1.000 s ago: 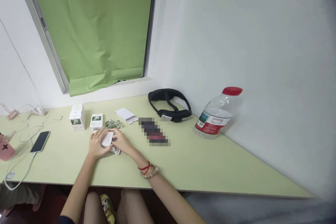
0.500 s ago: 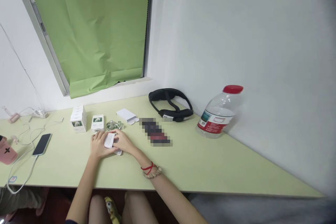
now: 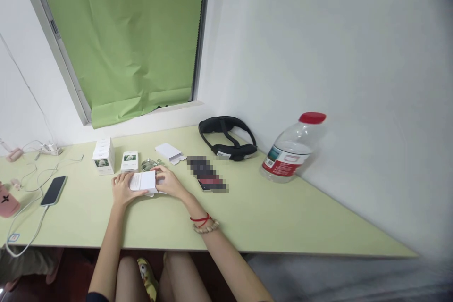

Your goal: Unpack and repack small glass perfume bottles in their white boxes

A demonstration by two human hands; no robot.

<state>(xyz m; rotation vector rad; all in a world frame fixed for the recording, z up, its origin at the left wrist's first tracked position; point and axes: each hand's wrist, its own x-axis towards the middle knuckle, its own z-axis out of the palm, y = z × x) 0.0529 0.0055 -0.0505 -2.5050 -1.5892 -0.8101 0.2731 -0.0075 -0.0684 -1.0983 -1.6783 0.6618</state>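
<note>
White card, matte and flat-sided, makes up the small box (image 3: 143,181) I see held between both hands on the pale green table (image 3: 283,217), whose top is smooth. The box lies low over the tabletop near its front-left part, long side running from nine to three o'clock. My left hand (image 3: 122,188) grips the nine o'clock end, fingers pressed together along its edge. My right hand (image 3: 170,183) closes on the three o'clock end, thumb on top, and the other fingers are hidden beneath. A white flap or sheet peeks out under the box; I cannot tell which.

A red cord and bead bracelet (image 3: 204,224) circles the right wrist. At twelve o'clock from the box sits a small glass piece (image 3: 148,165), too small to make out. At eleven stand a single printed carton (image 3: 129,161) and a stack of cartons (image 3: 103,155). At one lies an open white sleeve (image 3: 170,153), then a pixelated patch (image 3: 207,174) at three. Farther off at two are a black padded strap (image 3: 228,137) and a clear plastic bottle (image 3: 292,151) with a red cap. A dark phone (image 3: 54,190) lies at nine, cabled. A pink thing (image 3: 7,200) is cut off by the left edge.
</note>
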